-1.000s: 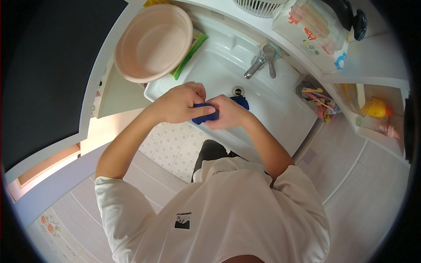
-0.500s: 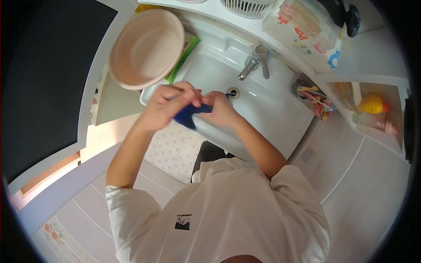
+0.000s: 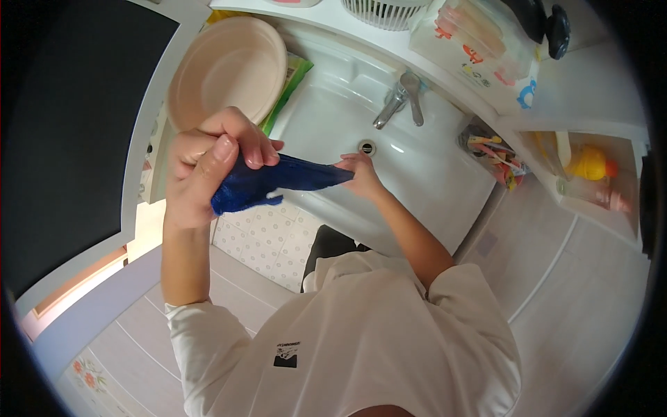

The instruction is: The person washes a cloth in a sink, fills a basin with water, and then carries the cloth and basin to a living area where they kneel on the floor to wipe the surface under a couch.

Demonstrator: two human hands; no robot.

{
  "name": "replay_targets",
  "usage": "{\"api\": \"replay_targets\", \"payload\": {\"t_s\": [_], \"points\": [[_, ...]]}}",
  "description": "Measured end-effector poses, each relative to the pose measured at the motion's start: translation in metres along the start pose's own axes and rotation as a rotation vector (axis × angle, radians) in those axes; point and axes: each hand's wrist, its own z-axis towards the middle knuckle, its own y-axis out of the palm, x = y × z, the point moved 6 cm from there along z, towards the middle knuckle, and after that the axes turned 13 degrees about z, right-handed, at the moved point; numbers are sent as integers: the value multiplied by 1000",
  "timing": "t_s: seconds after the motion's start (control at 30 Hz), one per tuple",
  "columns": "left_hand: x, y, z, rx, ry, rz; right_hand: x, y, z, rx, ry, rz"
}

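Between my two hands a dark blue cloth (image 3: 267, 184) is stretched out, wide at the left and narrowing to the right. My left hand (image 3: 212, 156) is closed around its wide end, raised in front of the basin's left side. The fingers look wet. My right hand (image 3: 360, 174) pinches the narrow end over the near part of the white sink (image 3: 410, 187). A loose corner of the cloth hangs below the left fingers. Whether it is a sock or a plain rag I cannot tell.
A pale pink basin (image 3: 229, 76) stands at the left edge of the sink, beside a green packet (image 3: 295, 76). Behind the drain (image 3: 367, 147) is a chrome faucet (image 3: 396, 101). A shelf (image 3: 535, 124) with bottles and a toothbrush holder (image 3: 490, 149) flank the right side.
My hands have moved apart, the left one up and leftward, the right one slightly right. The blue cloth, bunched between them before, is now pulled out long.
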Motion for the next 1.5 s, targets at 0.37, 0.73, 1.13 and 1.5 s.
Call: {"api": "replay_targets", "payload": {"t_s": [0.37,0.73,1.13,1.5], "points": [[30,-3,4,-80,216,-26,55,-3,-8,169,20,-30],[22,-14,8,-67,137,-6,113,-5,-21,81,384,83],[-70,-22,-8,213,-300,572,128,-21,-60,92,629,579],[-302,50,-97,-148,-863,769,-29,-43,-41,145,328,-193]]}}
